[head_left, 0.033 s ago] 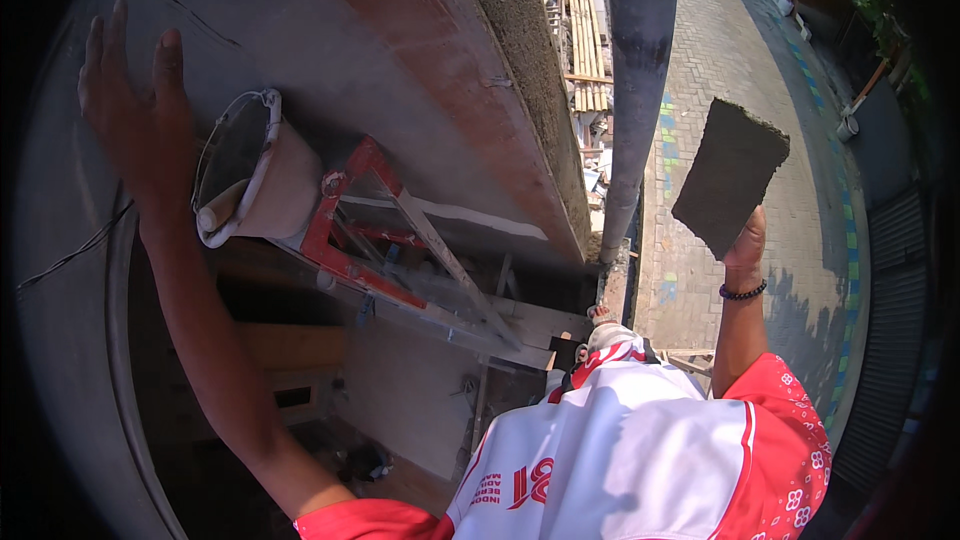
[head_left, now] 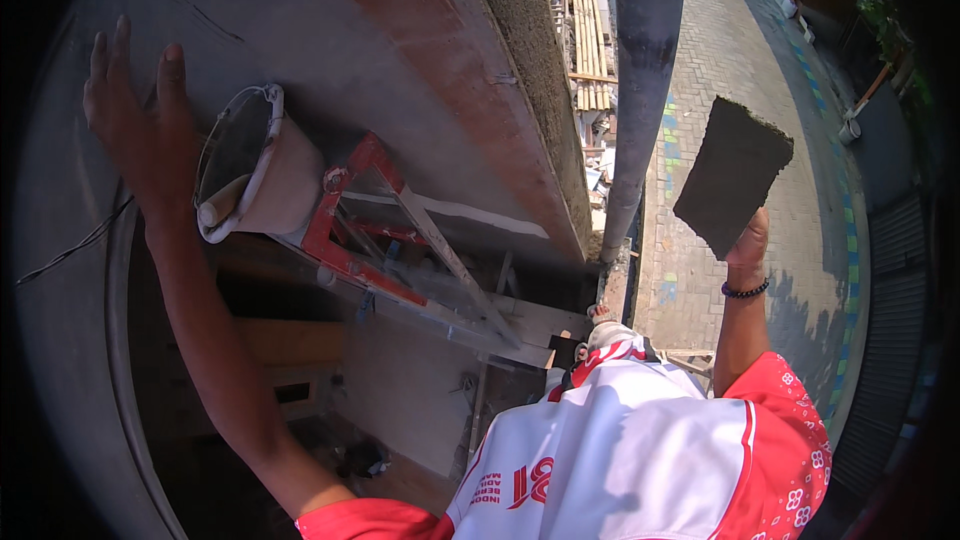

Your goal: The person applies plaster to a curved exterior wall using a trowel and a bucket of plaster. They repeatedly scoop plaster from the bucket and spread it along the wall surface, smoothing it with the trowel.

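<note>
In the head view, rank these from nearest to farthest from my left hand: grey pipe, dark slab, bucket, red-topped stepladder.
From the left hand, as the picture shows it:
1. Bucket, just right of it.
2. Red-topped stepladder, lower right, beyond the bucket.
3. Grey pipe, right of centre.
4. Dark slab, far right, in the right hand.

Your R hand (head_left: 748,242) grips dark rect. slab (head_left: 735,175); L hand (head_left: 150,135) up, fingers (head_left: 172,75) spread.
L hand's nr grey wall (head_left: 250,0), can't tell if touching; pale bucket (head_left: 290,180) w/ wire handle (head_left: 208,140) just beside your L forearm (head_left: 200,330), red-topped stepladder (head_left: 328,225) next to it. Grey pole (head_left: 640,90) btwn wall & paved lane (head_left: 810,240).
</note>
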`<act>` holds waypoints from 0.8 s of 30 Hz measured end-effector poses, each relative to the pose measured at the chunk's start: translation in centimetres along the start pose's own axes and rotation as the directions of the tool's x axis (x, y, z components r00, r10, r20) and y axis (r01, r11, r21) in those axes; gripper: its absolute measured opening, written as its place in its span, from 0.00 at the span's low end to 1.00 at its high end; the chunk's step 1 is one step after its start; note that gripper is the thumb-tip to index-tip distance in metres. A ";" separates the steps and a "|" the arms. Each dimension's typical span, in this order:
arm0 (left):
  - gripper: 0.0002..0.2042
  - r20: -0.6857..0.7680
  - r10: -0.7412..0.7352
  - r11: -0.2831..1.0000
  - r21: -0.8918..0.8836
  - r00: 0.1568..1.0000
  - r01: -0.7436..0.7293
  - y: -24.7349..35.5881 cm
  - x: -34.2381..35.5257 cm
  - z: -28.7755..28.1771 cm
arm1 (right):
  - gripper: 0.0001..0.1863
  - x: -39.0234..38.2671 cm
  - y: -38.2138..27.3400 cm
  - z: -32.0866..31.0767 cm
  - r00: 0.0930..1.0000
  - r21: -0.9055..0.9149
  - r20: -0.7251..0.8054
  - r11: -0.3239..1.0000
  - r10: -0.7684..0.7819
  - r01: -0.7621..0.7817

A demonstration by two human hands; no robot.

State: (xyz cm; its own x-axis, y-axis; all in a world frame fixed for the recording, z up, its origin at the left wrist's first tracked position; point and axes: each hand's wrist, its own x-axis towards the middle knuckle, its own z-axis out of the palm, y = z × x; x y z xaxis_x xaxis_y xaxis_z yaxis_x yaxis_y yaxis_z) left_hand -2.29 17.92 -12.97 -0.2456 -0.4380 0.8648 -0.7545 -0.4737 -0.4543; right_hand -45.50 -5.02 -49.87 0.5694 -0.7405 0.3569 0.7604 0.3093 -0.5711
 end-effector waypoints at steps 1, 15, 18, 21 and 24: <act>0.27 0.049 -0.055 0.997 0.056 0.997 0.053 -0.7 -1.3 -0.4 | 0.21 0.4 -0.1 -0.3 0.999 -0.019 0.040 1.000 0.005 -0.004; 0.36 0.280 -0.772 0.635 0.318 0.570 0.704 -8.7 -13.4 -0.9 | 0.34 9.6 -1.9 2.8 0.938 -0.357 0.342 0.916 -0.054 0.183; 0.39 0.313 -0.889 0.410 0.220 0.334 0.885 -7.9 -13.8 -0.9 | 0.36 10.8 -1.9 0.1 0.958 -0.381 0.288 0.918 0.006 0.109; 0.40 0.330 -0.932 0.155 -0.007 0.148 0.988 -7.9 -14.9 -0.8 | 0.41 12.4 -1.5 -0.7 0.950 -0.383 0.306 0.922 0.067 0.059; 0.40 0.304 -0.933 0.167 -0.111 0.194 0.980 -7.4 -17.0 -1.4 | 0.42 13.1 -0.6 -1.7 0.959 -0.385 0.268 0.923 0.094 0.017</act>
State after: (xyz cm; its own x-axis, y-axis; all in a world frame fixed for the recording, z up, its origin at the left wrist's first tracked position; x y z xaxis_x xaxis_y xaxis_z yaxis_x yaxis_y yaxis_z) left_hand 6.62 29.97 -23.94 0.8412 0.1250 0.5261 -0.4345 -0.4231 0.7951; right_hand -39.02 -15.92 -46.18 0.7014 -0.5213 0.4861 0.5906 0.0433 -0.8058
